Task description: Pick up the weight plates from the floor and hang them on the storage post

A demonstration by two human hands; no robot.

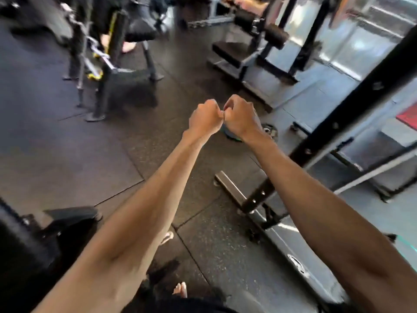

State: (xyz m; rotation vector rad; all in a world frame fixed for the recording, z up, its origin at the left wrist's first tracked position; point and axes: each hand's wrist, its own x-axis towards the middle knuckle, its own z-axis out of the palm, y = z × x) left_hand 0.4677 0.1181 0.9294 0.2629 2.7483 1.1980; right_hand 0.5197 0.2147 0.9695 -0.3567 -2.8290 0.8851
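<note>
Both arms are stretched out in front of me over the dark rubber gym floor. My left hand (205, 118) and my right hand (241, 117) are closed into fists, knuckles touching, with nothing visible in either. Just beyond and below my right wrist, a small weight plate (268, 129) lies flat on the floor, and a green-edged plate (231, 136) peeks out under the wrist, mostly hidden. A black upright post of a rack (352, 118) with holes rises diagonally on the right. The frame is blurred.
The rack's base foot (232, 188) lies on the floor at centre right. A bench frame with yellow trim (110, 71) stands at the back left, a padded machine (252, 48) at the back. A black padded seat (67, 220) is at lower left. My bare toes (180, 289) show below.
</note>
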